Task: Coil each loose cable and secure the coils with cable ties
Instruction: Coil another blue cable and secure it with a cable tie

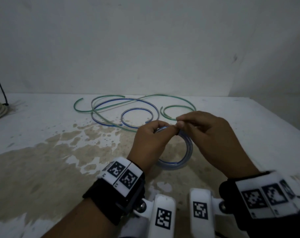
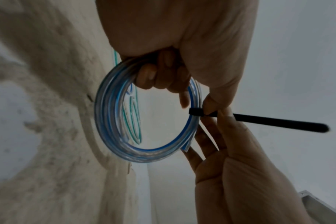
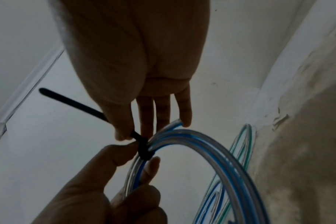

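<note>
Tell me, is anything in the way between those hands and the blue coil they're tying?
Nothing visible. The left hand already grips the blue coil, and the right hand pinches the black cable tie wrapped around it.

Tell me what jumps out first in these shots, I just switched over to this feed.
Front and centre, both hands work a blue-striped clear coil held above the table: the left hand grips the coil while the right hand pinches a black cable tie wrapped round it. Behind them, loose green and blue cables sprawl uncoiled on the stained white table near the wall.
</note>
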The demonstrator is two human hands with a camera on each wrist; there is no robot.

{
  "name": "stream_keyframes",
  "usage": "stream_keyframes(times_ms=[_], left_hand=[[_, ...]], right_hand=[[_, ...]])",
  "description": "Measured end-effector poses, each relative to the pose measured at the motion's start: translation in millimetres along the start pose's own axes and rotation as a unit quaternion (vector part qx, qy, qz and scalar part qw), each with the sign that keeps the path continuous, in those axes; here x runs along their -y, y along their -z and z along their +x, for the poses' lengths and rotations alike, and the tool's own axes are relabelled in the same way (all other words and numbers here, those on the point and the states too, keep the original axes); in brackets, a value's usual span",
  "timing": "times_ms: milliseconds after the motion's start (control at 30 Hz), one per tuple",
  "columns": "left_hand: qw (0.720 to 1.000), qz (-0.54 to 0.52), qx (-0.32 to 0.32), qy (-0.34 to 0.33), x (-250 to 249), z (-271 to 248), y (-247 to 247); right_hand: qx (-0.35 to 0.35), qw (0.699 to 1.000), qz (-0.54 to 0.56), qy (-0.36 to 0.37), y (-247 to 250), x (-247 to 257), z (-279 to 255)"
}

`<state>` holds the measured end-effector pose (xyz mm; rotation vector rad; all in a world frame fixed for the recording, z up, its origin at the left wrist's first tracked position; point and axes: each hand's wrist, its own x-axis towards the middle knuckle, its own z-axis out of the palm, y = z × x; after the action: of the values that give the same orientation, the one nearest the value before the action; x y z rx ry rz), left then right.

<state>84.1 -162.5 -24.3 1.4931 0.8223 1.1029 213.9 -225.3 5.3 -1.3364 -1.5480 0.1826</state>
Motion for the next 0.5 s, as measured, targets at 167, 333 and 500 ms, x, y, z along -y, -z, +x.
stream_keyframes(times_ms=[167, 333, 500], left_hand=[[1.000, 0.013, 0.007, 0.019, -2.0, -1.2, 0.8], [1.000, -0.002, -0.006, -0.006, -2.8, -2.6, -1.1], [0.995, -0.074, 0.042, 0.054, -5.6, -2.9, -2.6]], right_hand=[[-0.036, 0.993, -0.064, 0.089, -2.4, -5.5, 0.1], [-0.058, 0.995, -0.032, 0.080, -1.0, 2.1, -2.0], [-0.077, 0.997, 0.009, -0.022, -1.9, -1.2, 0.9]])
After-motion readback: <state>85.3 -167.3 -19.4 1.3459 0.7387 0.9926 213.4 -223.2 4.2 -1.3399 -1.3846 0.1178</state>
